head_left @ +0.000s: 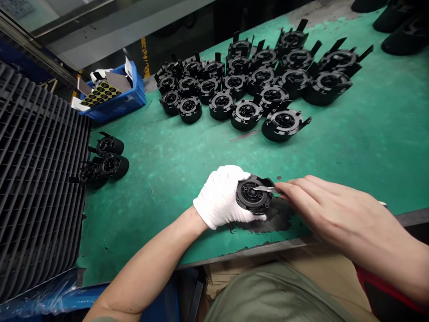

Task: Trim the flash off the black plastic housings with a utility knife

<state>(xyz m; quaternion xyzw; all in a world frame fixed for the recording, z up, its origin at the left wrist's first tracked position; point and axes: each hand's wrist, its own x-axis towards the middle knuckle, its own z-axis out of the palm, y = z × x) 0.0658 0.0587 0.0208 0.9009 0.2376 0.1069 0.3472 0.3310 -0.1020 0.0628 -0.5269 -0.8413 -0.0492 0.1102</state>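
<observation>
My left hand [223, 197], in a white glove, is wrapped round a round black plastic part [251, 195] near the front edge of the green table. The part's ribbed face is turned up toward the camera. From the right, my bare right hand [318, 205] pinches a thin knife [266, 189] with a pointed metal blade. Its tip lies over the centre of the part's face; whether it touches cannot be made out. Most of the knife's handle is hidden by my fingers.
Several similar black parts [246, 112] stand in rows across the back of the green table [161, 156]. Three more [112, 165] sit at the left, beside stacked grey trays [33, 179]. A blue bin [115, 105] holds sticker sheets. Dark cylinders [404, 36] are at the back right.
</observation>
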